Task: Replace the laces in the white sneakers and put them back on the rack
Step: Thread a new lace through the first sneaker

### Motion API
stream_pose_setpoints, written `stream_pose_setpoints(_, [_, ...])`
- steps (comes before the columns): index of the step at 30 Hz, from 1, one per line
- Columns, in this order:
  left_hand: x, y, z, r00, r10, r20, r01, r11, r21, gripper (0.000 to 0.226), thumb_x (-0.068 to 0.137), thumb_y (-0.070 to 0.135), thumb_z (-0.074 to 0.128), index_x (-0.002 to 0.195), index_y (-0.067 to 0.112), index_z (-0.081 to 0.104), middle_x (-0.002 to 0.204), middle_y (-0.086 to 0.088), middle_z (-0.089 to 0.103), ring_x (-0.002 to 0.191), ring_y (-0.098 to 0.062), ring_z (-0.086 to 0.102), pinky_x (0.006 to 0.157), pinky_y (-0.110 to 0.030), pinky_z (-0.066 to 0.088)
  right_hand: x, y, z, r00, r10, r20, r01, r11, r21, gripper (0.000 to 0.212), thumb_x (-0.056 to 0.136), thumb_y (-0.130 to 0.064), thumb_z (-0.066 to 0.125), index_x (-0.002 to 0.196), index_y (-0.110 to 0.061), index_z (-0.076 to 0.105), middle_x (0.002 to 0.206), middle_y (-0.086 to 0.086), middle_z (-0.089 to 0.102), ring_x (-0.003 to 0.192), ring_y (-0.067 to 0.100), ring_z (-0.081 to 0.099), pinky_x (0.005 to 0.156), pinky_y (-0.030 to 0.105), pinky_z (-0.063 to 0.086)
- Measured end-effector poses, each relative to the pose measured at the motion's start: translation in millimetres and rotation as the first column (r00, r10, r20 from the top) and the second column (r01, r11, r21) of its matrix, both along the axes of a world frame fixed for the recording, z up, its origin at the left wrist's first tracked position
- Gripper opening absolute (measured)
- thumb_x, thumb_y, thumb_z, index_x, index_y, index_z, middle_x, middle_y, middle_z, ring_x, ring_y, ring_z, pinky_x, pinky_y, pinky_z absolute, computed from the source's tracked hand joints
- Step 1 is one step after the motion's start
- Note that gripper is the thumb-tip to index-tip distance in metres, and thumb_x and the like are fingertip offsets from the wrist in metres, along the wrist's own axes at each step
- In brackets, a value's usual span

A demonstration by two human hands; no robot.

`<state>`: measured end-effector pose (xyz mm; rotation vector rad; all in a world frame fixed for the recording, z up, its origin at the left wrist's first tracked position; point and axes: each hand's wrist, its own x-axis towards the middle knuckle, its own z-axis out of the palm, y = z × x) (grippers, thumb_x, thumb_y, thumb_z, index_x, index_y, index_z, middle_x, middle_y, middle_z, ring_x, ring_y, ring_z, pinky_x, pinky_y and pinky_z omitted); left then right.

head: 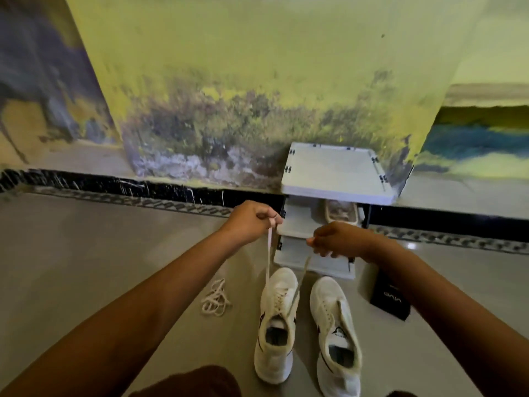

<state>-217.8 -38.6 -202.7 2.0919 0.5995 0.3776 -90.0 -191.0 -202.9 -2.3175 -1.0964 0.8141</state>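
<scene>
We could see only part of a shoe (341, 212) under the top shelf of the rack (335, 173). The heel of the right sneaker (336, 333) ran off the bottom edge. The wall (229, 81) looked blurry

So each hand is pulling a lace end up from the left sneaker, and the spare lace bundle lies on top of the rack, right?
No: the head view shows the lace bundle on the floor, left of the left sneaker, not on the rack. The rest holds.

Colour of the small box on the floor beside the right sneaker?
The box is black with pale lettering; the head view shows it.
</scene>
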Motion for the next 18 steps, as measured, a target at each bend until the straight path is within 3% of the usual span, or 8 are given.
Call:
stream_pose_setpoints(3, [4, -1, 13, 0.996, 0.079, 0.030, -0.080, 0.996, 0.043, 0.011, 0.083, 0.004, 0.068, 0.093, 0.004, 0.073, 0.092, -0.005, 0.071, 0.086, -0.012, 0.065, 0.073, -0.011, 0.048, -6, 3, -10, 0.981, -0.092, -0.171, 0.132, 0.962, 0.240, 0.024, 0.094, -0.021, 0.056, 0.087, -0.001, 0.068, 0.084, 0.007, 0.068, 0.078, 0.014, 0.060, 0.076, 0.024, 0.047])
stream_pose_setpoints(5, [5, -3, 14, 0.992, 0.122, 0.037, -0.124, 0.991, 0.053, 0.007, 0.080, 0.004, 0.071, 0.086, 0.005, 0.073, 0.093, -0.009, 0.073, 0.089, -0.017, 0.067, 0.081, -0.023, 0.052, -14, 5, -20, 0.899, -0.130, -0.418, 0.307, 0.868, 0.391, 0.021, 0.094, -0.012, 0.054, 0.083, 0.000, 0.067, 0.081, 0.007, 0.071, 0.073, 0.012, 0.064, 0.070, 0.020, 0.051])
stream_pose_setpoints(7, [4, -7, 12, 0.990, 0.128, 0.053, -0.130, 0.991, 0.041, 0.005, 0.079, 0.004, 0.071, 0.079, 0.009, 0.072, 0.092, -0.010, 0.073, 0.089, -0.019, 0.067, 0.085, -0.030, 0.053, -22, 5, -27, 0.842, -0.085, -0.532, 0.379, 0.795, 0.473, 0.025, 0.093, -0.007, 0.053, 0.070, -0.007, 0.062, 0.072, 0.006, 0.069, 0.064, 0.012, 0.063, 0.062, 0.017, 0.051])
stream_pose_setpoints(12, [1, -12, 8, 0.990, 0.119, 0.077, -0.118, 0.993, -0.023, 0.013, 0.080, 0.007, 0.071, 0.075, 0.019, 0.068, 0.089, -0.007, 0.072, 0.083, -0.017, 0.065, 0.080, -0.030, 0.052, -26, 1, -33, 0.881, -0.054, -0.471, 0.363, 0.716, 0.597, 0.016, 0.086, 0.008, 0.057, 0.078, -0.005, 0.064, 0.063, -0.001, 0.069, 0.061, 0.005, 0.065, 0.063, 0.014, 0.050])
stream_pose_setpoints(15, [0, -14, 8, 0.988, 0.127, 0.085, -0.121, 0.990, -0.070, 0.012, 0.082, 0.005, 0.069, 0.077, 0.016, 0.067, 0.086, -0.008, 0.070, 0.075, -0.014, 0.064, 0.069, -0.022, 0.051, -25, 3, -30, 0.871, -0.101, -0.480, 0.431, 0.626, 0.650, 0.017, 0.083, 0.005, 0.062, 0.095, -0.006, 0.064, 0.065, -0.002, 0.071, 0.066, 0.004, 0.068, 0.068, 0.014, 0.052])
stream_pose_setpoints(18, [-1, -18, 11, 0.987, 0.122, 0.107, -0.111, 0.988, -0.105, 0.010, 0.083, 0.004, 0.068, 0.078, 0.013, 0.066, 0.080, -0.006, 0.067, 0.067, -0.011, 0.063, 0.059, -0.014, 0.049, -27, 8, -23, 0.886, -0.120, -0.447, 0.430, 0.571, 0.699, 0.011, 0.083, 0.004, 0.062, 0.091, -0.003, 0.068, 0.070, 0.001, 0.071, 0.065, 0.002, 0.066, 0.062, 0.012, 0.050])
